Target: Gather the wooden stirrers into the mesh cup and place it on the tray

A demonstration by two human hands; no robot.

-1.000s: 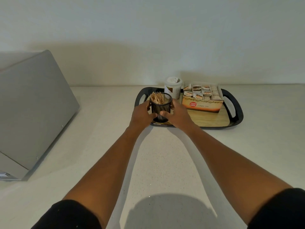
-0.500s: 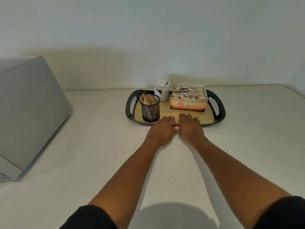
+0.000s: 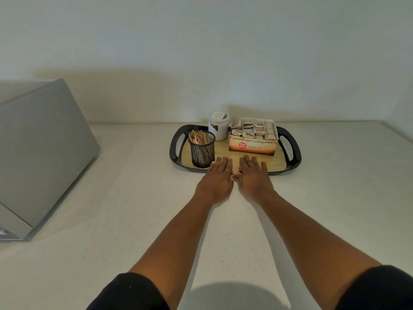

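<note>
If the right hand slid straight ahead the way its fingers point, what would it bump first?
Probably the ginger tea box. The right hand lies flat at the tray front edge, fingers pointing at the box's front face, with only bare tray floor between. Depth is hard to judge.

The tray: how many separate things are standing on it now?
3. The mesh cup with stirrers stands at the left front of the tray, the white tub behind it, the tea box on the right. Smaller things behind the box may be hidden.
</note>
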